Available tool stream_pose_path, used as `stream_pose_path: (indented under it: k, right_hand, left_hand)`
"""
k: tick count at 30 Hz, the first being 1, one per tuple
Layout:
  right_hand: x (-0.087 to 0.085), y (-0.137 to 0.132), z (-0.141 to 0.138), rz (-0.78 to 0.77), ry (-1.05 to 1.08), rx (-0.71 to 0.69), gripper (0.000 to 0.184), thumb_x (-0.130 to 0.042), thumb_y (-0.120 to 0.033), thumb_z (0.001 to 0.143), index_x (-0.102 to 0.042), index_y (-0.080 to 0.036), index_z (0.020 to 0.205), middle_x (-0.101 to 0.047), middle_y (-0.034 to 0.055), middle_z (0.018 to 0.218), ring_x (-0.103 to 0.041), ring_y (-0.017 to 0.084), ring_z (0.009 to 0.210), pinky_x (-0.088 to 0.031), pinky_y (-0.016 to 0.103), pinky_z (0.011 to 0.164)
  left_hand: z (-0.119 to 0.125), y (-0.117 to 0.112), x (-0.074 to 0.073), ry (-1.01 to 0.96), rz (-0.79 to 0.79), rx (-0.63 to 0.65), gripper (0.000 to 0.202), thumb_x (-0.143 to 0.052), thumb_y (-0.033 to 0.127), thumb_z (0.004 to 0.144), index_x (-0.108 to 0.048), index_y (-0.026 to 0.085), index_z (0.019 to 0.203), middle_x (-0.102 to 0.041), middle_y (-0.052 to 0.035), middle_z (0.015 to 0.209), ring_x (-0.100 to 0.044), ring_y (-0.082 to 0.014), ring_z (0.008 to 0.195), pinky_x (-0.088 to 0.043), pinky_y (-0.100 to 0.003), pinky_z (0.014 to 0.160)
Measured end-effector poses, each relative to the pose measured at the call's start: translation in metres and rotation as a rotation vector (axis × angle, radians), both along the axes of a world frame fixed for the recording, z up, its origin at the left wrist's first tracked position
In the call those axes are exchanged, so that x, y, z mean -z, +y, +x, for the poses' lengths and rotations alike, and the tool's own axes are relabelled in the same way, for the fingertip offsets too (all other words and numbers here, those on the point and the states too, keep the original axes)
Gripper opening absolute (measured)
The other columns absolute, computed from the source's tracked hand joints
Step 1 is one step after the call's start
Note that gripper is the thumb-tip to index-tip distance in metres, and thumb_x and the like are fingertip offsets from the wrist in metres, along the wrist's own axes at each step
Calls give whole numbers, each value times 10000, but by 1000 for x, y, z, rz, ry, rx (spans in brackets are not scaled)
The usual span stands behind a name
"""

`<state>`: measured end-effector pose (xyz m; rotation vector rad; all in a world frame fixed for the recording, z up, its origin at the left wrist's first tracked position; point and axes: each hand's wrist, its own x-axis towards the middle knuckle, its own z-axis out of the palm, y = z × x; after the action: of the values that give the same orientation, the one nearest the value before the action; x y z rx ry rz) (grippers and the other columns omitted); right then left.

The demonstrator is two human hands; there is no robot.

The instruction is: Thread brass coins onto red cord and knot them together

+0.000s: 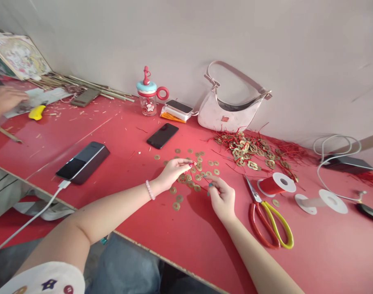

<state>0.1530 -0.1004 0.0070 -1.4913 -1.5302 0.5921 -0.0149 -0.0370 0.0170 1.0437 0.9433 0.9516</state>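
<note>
Fingers (186, 165) of the left hand (173, 171) are drawn into a tight pinch, closed on one end of a thin red cord (204, 180). Whether a coin also sits in that pinch cannot be told. The right hand (223, 199) lies just beside it, thumb and forefinger nipped shut on the other end of the same cord and the remaining fingers loosely curled. The cord runs short and taut between the two hands, low over the table.

Under and around the hands lie loose coins (176, 206). They are small, flat, round and brass-coloured, each with a hole in the middle, and they are scattered singly on the smooth red table (180, 245). A bracelet (149, 190) of pale round beads circles the left wrist.

Right of the hands rest scissors (270, 220) with steel blades, one looped handle red and the other yellow. Beside them are a white-flanged spool (276, 184) wound with red thread and a bare white spool (322, 201) lying on its side. Further back sits a tangled heap (253, 153) of coins already tied with red cord, and behind that a soft white handbag (229, 114) leans on the wall.

A glossy black phone (162, 135) lies flat beyond the coins. To the left sits a dark, rounded power bank (83, 162) with a white cable (36, 216) plugged into it. By the wall stands a clear cup (148, 98) with a blue lid. At the far left edge another person's hand (5, 100) rests near thin bamboo sticks (91, 87).
</note>
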Motion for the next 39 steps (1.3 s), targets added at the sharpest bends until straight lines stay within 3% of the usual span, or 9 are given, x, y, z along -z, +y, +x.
stream_pose_path:
  k: [13,23,27,30,33,36,39]
  right_hand:
    - [0,1,4,17,-39,1,308,-392,-151,670,-648,-181,839,-451,-53,469,-387,83,419,-362,202,476]
    - [1,0,4,25,-91,-110,291,-383,-142,669,-645,-177,790,-423,-52,458,-379,79,416,-352,200,466]
    - [2,1,5,15,-38,-185,249,-375,-149,728,-612,-186,792,-501,-26,521,-472,105,480,-407,221,511]
    - [2,4,4,128,-74,-127,225,-422,-190,790,-595,-208,932,-607,28,767,-563,148,699,-469,283,685]
    - [1,8,2,195,-114,-159,253,-436,-192,812,-594,-224,1008,-593,66,991,-551,183,921,-454,346,834]
    - [2,12,2,199,-126,-212,235,-453,-199,818,-617,-225,985,-577,78,1027,-533,196,978,-440,380,878]
    - [3,12,2,204,-125,-197,198,-467,-210,823,-631,-228,933,-586,73,992,-540,192,953,-444,385,868]
  left_hand:
    - [0,0,4,1,48,-23,237,-622,305,730,-659,134,889,-641,-51,811,-534,-104,698,-406,-231,642]
    - [0,0,1,3,23,-21,272,-657,337,699,-651,124,868,-648,-60,818,-553,-115,713,-409,-231,636]
    - [-2,-1,0,98,91,68,251,-619,324,732,-653,134,892,-651,-74,907,-558,-126,745,-422,-236,644]
    - [-3,-3,1,165,164,199,263,-591,331,756,-646,136,924,-640,-70,878,-558,-134,738,-425,-234,616]
    - [-3,-5,2,152,204,327,252,-569,321,776,-627,135,936,-618,-54,826,-544,-114,664,-413,-222,566]
    - [-2,-7,3,147,226,378,227,-559,321,786,-620,138,907,-606,-56,856,-527,-98,621,-403,-218,535]
    - [-2,-8,3,144,255,360,193,-564,300,784,-631,140,868,-585,-80,1027,-551,-107,699,-427,-227,580]
